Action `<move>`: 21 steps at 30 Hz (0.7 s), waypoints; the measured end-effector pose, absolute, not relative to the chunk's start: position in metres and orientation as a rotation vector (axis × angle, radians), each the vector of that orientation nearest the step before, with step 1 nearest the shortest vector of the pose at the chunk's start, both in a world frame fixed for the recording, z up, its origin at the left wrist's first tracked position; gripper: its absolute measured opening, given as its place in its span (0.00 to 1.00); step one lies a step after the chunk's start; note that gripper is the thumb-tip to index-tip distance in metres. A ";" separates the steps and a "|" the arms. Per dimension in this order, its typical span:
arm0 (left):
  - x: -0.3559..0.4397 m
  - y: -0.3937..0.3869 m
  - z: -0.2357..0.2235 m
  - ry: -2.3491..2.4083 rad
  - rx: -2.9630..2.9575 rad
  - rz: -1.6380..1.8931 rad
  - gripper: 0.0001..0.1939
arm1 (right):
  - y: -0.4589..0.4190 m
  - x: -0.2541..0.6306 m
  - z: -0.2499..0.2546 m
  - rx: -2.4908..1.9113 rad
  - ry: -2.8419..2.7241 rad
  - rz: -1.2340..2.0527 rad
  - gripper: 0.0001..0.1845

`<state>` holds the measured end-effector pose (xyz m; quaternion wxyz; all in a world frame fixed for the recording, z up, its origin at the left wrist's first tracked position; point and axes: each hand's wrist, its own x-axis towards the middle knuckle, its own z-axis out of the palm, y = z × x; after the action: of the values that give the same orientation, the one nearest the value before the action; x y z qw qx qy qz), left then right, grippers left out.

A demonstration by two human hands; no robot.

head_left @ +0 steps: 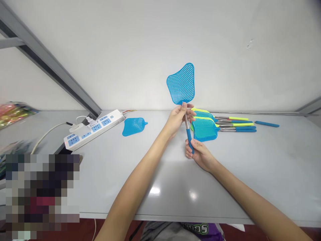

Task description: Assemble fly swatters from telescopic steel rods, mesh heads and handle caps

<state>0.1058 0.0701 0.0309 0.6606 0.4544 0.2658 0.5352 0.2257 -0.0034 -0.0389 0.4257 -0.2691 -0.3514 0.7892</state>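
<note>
I hold a blue fly swatter (181, 83) upright above the grey table (250, 174). My left hand (177, 118) pinches its neck just under the mesh head, at the top of the metal rod. My right hand (198, 154) is closed round the blue grip at the lower end. Behind my hands lies a pile of finished swatters (208, 125), blue and yellow-green, with handles pointing right. A loose blue swatter head (134, 126) lies flat to the left.
A white and blue power strip (93, 129) with plugs and cables sits at the left. A separate blue handle (267, 124) lies at the far right. Colourful packets (12, 112) rest at the left edge. A white wall rises behind the table.
</note>
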 end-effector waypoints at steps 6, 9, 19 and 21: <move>0.118 0.066 0.029 0.404 0.831 1.237 0.13 | -0.004 0.226 -0.042 -0.653 -0.838 1.999 0.09; 0.121 0.064 0.026 0.358 0.774 1.228 0.13 | -0.004 0.227 -0.043 -0.640 -0.843 2.010 0.09; 0.127 0.060 0.019 0.289 0.674 1.247 0.15 | -0.004 0.233 -0.048 -0.554 -0.812 2.056 0.10; 0.127 0.058 0.020 0.301 0.661 1.251 0.15 | -0.004 0.234 -0.048 -0.540 -0.809 2.061 0.10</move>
<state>0.1273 0.0584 0.0200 0.7497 0.3023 0.1375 0.5724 0.2340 -0.0036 -0.0480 0.4181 -0.2153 -0.3226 0.8214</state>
